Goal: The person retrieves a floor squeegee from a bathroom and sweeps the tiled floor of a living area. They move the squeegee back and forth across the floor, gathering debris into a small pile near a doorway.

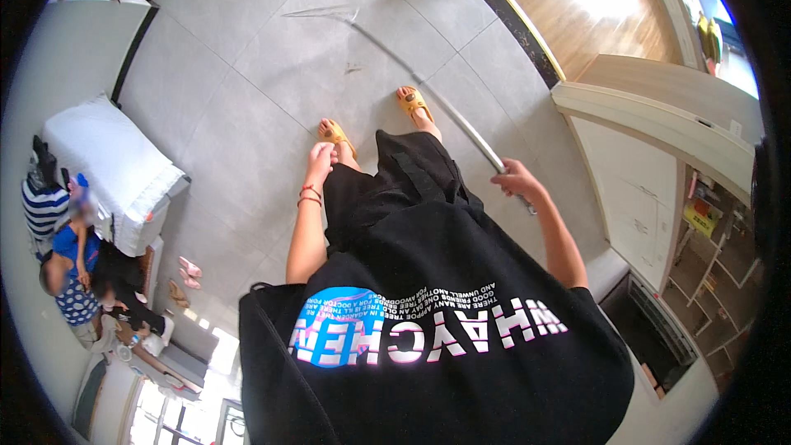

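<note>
My right hand is closed round the upper part of a long silver pole. The pole slants away across the floor to a thin, pale, see-through head that lies flat on the tiles; its exact kind is hard to make out. In front of my left thigh, my left hand hangs with its fingers curled in, and nothing shows in it. A red cord bracelet circles that wrist. Between the hands are my black trousers, and beyond them my feet in yellow sandals.
Grey tiles cover the floor, with a small dark mark ahead of my feet. To the left are a white-covered bench, several people sitting close together, and pink shoes. A doorway with wooden flooring and white cabinets stand right.
</note>
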`<state>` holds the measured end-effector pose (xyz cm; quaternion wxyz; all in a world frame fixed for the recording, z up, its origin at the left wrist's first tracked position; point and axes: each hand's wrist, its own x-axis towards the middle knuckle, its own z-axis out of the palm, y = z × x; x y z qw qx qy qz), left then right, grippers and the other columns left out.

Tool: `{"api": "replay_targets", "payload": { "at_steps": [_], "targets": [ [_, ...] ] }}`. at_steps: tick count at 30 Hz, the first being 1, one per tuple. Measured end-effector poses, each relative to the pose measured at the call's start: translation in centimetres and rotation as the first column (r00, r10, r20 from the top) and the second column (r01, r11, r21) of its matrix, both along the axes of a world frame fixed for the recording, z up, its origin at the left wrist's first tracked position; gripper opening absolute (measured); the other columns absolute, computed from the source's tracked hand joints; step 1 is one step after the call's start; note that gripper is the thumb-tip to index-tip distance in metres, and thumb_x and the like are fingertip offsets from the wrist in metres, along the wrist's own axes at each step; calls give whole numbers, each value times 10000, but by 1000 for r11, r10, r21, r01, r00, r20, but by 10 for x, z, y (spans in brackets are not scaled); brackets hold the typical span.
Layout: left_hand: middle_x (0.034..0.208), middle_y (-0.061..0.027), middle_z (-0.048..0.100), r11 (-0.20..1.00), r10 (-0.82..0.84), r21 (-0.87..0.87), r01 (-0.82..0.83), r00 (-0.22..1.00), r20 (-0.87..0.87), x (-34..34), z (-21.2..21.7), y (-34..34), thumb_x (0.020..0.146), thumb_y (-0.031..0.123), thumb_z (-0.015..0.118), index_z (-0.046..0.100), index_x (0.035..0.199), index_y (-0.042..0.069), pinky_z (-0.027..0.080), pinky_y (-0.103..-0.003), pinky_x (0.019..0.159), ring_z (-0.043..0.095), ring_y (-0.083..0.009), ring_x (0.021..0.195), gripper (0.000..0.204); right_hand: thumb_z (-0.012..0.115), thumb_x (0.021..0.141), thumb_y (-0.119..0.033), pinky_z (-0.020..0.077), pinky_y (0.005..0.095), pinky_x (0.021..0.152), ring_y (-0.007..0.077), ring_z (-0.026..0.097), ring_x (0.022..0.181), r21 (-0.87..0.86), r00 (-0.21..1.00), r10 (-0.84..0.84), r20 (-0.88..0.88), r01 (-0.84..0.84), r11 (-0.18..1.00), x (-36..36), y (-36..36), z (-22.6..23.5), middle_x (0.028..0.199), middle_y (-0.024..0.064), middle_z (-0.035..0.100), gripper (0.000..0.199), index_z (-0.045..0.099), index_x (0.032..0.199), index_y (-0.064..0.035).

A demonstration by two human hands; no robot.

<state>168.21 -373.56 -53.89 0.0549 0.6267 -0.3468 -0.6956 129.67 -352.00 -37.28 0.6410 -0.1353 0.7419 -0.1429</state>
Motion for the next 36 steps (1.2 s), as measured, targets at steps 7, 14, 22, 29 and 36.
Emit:
{"api": "replay_targets", "payload": {
  "at_steps": [7,14,22,29,36],
  "targets": [
    [677,-31,549,982,189,-34,-186,962,197,-55,15,45,781,232,499,537,889,61,415,-237,511,519,-106,566,205,404,830,-379,311,246,328,111,387,366,-34,924,-330,194,342,939,-144,-99,-23,473,6,394,357,393,641,-76],
    [716,-42,554,963,-172,-181,201,971,164,-125,52,73,809,226,489,535,873,-10,416,-223,607,501,-97,639,249,321,816,-236,352,303,371,163,395,390,-43,786,-588,193,605,795,-186,-237,-132,497,60,390,241,355,691,-33],
    [732,-38,546,978,15,-207,27,980,197,-164,103,72,823,216,468,528,882,2,408,-221,629,498,-93,662,230,373,817,-256,459,371,508,264,553,514,13,973,47,-226,-45,999,-153,-180,-205,623,122,537,299,484,842,21],
    [709,-60,556,999,-17,54,6,980,197,-115,30,132,803,212,488,528,869,6,428,-239,538,519,-122,606,220,343,823,-458,473,414,609,346,589,691,353,921,322,-220,-233,906,-113,20,-79,719,223,575,536,533,813,43],
    [690,-26,534,993,120,-40,-114,980,158,-142,44,86,803,196,479,522,832,26,401,-225,521,491,-95,584,178,356,839,-431,353,318,327,176,424,344,138,895,-275,-350,339,931,-120,75,-64,446,59,416,446,439,664,-30]
  ]
}}
